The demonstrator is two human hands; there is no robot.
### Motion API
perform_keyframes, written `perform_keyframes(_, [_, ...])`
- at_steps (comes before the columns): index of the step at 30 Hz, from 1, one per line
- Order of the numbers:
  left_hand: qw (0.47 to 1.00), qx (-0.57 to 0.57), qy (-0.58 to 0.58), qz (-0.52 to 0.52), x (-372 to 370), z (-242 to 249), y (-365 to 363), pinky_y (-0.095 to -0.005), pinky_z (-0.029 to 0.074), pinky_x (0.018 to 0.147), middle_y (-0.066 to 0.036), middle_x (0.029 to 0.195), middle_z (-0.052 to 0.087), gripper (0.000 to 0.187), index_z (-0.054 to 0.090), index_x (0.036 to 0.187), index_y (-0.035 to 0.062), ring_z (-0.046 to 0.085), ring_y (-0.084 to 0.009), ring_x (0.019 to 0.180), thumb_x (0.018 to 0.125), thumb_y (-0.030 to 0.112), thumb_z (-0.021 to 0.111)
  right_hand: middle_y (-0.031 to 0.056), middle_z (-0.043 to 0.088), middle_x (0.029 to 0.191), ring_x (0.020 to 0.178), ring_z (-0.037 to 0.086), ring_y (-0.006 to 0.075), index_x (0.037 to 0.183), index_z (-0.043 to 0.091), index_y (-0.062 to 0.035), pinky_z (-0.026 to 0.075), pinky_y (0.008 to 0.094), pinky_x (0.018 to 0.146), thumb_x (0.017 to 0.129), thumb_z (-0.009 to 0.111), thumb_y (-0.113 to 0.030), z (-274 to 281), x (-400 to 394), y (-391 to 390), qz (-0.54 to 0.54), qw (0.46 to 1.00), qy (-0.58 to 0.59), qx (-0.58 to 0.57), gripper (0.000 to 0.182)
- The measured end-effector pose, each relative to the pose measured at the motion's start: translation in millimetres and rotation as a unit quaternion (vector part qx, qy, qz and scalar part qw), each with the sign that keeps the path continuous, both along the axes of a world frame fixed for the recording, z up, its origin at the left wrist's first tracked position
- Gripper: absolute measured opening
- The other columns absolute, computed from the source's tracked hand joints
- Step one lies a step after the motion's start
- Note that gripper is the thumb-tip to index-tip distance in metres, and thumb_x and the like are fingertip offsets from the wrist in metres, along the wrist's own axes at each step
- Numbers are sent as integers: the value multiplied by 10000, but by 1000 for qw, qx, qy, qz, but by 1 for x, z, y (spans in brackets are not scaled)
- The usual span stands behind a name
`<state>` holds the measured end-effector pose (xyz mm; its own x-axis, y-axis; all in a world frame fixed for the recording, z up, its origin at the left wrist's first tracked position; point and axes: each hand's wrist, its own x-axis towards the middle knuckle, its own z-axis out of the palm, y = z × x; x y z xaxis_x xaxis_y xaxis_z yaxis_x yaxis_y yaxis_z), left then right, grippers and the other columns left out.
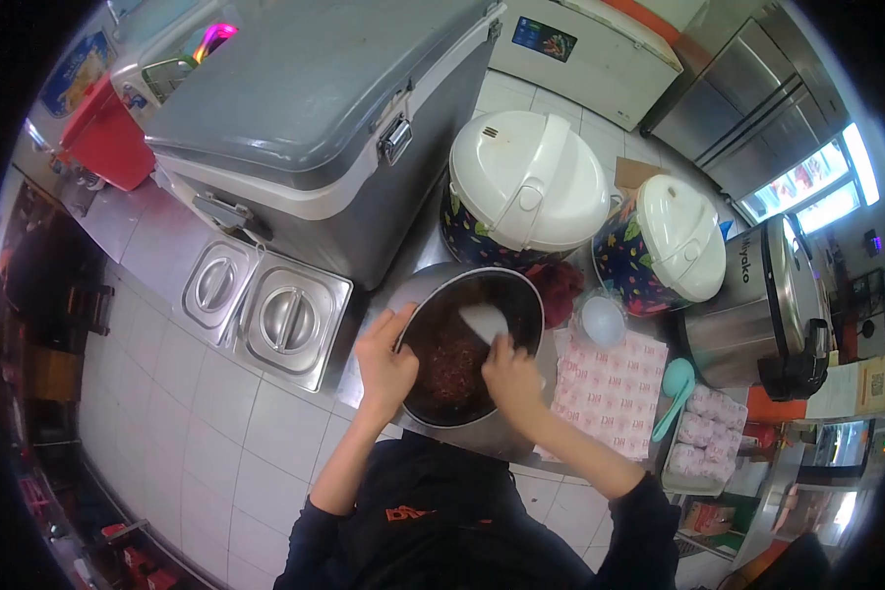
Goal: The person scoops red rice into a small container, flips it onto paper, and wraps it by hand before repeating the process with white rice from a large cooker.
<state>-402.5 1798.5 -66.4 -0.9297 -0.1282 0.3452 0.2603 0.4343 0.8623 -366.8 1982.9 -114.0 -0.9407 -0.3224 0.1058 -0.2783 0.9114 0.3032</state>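
A dark-lined round pot (528, 295) stands tilted toward me, with reddish-brown crumbly food (449, 369) at its bottom. Its left side is gripped by my left hand (385, 362), fingers closed around the rim near the handle. Inside the pot, my right hand (511, 379) is closed on a white flat scraper (485, 322), whose broad blade lies against the inner wall above the food. My right fingers hide the scraper's grip end. Right of the pot lie printed paper sheets (610, 393), with a pale bowl (603, 322) at their upper edge.
Behind the pot stand two white-lidded patterned containers (526, 187) (674, 236) and a steel rice cooker (742, 305). A large grey cooler (364, 187) and lidded steel pans (290, 320) are on the left. A turquoise spoon (675, 388) lies beside a tray of wrapped portions (703, 438).
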Motion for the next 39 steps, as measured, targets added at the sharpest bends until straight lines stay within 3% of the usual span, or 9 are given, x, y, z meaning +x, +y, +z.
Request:
perform_keyframes(5, [1000,-7,7,-6,-2,6,-2,-307,365,520,-138,660,444,461,615,967,29,469,-277,572,566,-119,443,91,530,848,603,604,206,917,566,15,475,306,450,686,553,-84,-4,35,9,-14,992,-125,-18,252])
perform_keyframes(8, [1000,-8,-10,-14,-1,11,-1,-306,372,526,-137,665,449,456,617,964,36,475,-281,578,572,-120,446,92,540,843,573,604,206,904,566,12,494,318,487,661,578,-77,14,-7,29,-30,998,-29,-39,259])
perform_keyframes(12, [1000,2,-8,-30,1,9,6,-296,382,544,-133,667,459,477,616,981,36,493,-273,598,569,-124,440,120,571,818,607,619,242,864,598,7,508,350,535,619,601,-80,3,-19,44,16,997,-61,-42,260])
perform_keyframes(14, [1000,12,-4,-23,0,10,9,-291,386,551,-134,663,460,490,615,988,35,498,-271,602,563,-127,433,143,600,810,685,623,303,817,634,-22,506,400,589,588,594,-75,5,-16,48,-33,967,-221,-120,238])
perform_keyframes(18, [998,53,-16,-18,-2,5,7,-267,406,596,-145,677,491,506,617,1001,28,520,-259,624,558,-127,428,138,621,798,740,611,334,782,657,-50,498,421,648,576,575,-75,0,-21,50,-62,946,-255,-190,223])
perform_keyframes(32, [984,139,-104,32,-15,-37,-9,-283,443,775,-163,905,639,365,608,1039,-2,619,-222,859,677,-36,637,176,625,802,752,605,342,851,659,3,459,364,647,637,552,38,-36,-65,25,140,806,-351,-455,241])
perform_keyframes(35, [985,60,-151,54,-19,-32,-18,-293,446,786,-178,944,637,344,609,1038,-3,625,-232,879,696,6,641,196,624,826,762,616,333,874,657,2,466,352,658,653,556,31,-33,-76,30,134,810,-361,-443,244])
perform_keyframes(38, [963,-175,-120,166,-1,3,-14,-375,456,728,-147,876,595,247,606,956,16,580,-299,858,724,97,630,195,628,813,755,626,321,883,659,-7,472,342,663,662,555,25,-15,-86,33,123,813,-367,-435,246])
perform_keyframes(39, [980,-145,-109,86,15,26,-6,-388,450,724,-144,866,576,231,599,934,23,564,-308,859,715,93,624,195,628,813,755,626,321,883,659,-7,472,342,663,662,555,25,-7,-91,35,120,814,-365,-436,246])
